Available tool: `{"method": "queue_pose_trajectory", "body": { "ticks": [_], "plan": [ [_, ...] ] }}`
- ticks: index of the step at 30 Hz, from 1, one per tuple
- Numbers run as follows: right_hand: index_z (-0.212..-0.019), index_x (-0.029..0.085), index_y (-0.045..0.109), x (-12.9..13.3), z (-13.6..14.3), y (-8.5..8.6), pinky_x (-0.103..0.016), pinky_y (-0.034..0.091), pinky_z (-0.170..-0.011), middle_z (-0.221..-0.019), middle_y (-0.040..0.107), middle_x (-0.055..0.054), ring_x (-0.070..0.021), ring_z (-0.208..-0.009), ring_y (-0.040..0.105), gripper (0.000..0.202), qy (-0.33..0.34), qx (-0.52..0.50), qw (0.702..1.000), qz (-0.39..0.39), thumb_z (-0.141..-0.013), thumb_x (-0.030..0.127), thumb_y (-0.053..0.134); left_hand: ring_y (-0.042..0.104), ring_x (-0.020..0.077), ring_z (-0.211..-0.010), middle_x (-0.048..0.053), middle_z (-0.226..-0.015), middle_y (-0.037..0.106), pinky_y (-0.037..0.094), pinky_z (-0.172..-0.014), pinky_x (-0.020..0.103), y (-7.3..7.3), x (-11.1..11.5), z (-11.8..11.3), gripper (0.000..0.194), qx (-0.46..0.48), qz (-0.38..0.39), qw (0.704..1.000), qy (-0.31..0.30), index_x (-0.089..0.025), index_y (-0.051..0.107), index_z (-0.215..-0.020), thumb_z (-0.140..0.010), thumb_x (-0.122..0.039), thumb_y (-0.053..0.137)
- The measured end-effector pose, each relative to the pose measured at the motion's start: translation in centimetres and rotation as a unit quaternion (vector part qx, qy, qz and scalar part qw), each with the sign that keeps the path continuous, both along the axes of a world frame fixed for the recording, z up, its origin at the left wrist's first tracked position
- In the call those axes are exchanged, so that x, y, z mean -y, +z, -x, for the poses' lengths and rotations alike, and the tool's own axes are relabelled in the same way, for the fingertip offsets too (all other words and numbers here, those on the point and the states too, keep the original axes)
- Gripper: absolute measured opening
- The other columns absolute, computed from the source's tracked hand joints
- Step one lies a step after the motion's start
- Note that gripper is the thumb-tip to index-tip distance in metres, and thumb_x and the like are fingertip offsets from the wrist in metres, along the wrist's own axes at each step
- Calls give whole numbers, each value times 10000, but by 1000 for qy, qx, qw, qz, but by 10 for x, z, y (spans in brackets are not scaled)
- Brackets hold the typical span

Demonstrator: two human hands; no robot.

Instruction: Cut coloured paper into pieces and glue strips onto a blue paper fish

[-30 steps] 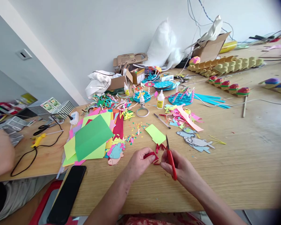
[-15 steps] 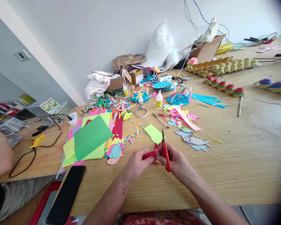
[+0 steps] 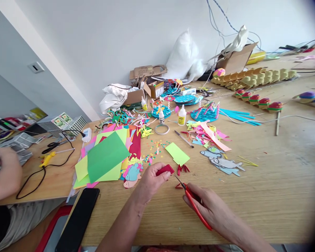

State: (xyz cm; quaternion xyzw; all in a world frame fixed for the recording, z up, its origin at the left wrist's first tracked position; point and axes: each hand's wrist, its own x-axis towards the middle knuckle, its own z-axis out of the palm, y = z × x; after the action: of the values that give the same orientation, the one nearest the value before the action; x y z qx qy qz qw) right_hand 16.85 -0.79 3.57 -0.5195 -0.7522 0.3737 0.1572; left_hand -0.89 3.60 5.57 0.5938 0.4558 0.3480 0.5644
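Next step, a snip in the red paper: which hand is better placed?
Probably the right hand: it holds the red-handled scissors, their tips pointing toward the red paper. The left hand pinches that paper, so it seems better suited to steadying it.

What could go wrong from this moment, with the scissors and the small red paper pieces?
The tips of the scissors in the right hand point towards the left hand, close to its thumb, so a slip might nick it. The small red pieces lie loose near both hands and could be brushed away. The phone lies near the table edge; a bump might knock it off.
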Motion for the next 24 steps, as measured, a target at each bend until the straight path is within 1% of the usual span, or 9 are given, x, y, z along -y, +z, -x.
{"method": "queue_pose_trajectory", "body": {
  "ticks": [4,9,15,20,24],
  "plan": [
    [-688,206,426,-2,2,0,-236,317,-511,-616,564,-22,-146,-538,504,292,-5,10,1000,-11,-852,399,281,354,94,-613,-23,-634,428,285,-578,205,2,2,-1,152,-12,-10,1000,-18,-130,567,-754,-760,-267,500],
    [-707,206,439,-2,3,-2,-238,319,-522,-633,568,-28,-149,-557,515,262,-7,12,1000,-28,-850,370,294,339,92,-602,-22,-628,427,277,-563,201,3,4,-1,162,-14,-5,1000,-14,-126,576,-756,-757,-275,512],
    [-677,208,412,-2,4,-1,-238,302,-503,-590,545,-17,-139,-513,478,250,-12,21,999,-38,-846,356,303,378,106,-623,-5,-650,475,300,-585,208,2,4,-2,210,-13,9,1000,-16,-125,608,-799,-741,-311,529],
    [-679,210,401,-2,3,1,-238,301,-502,-599,551,-22,-144,-520,488,245,-5,16,999,-32,-847,357,301,402,106,-625,-10,-651,507,314,-609,215,2,4,-4,192,-2,32,999,-17,-131,616,-777,-711,-303,561],
    [-675,211,393,-2,4,1,-235,300,-503,-598,546,-18,-140,-518,484,250,0,16,999,-31,-852,358,294,401,99,-614,-15,-641,507,310,-604,213,3,5,-5,171,9,43,999,-13,-133,618,-768,-702,-283,569]
  ]
}}
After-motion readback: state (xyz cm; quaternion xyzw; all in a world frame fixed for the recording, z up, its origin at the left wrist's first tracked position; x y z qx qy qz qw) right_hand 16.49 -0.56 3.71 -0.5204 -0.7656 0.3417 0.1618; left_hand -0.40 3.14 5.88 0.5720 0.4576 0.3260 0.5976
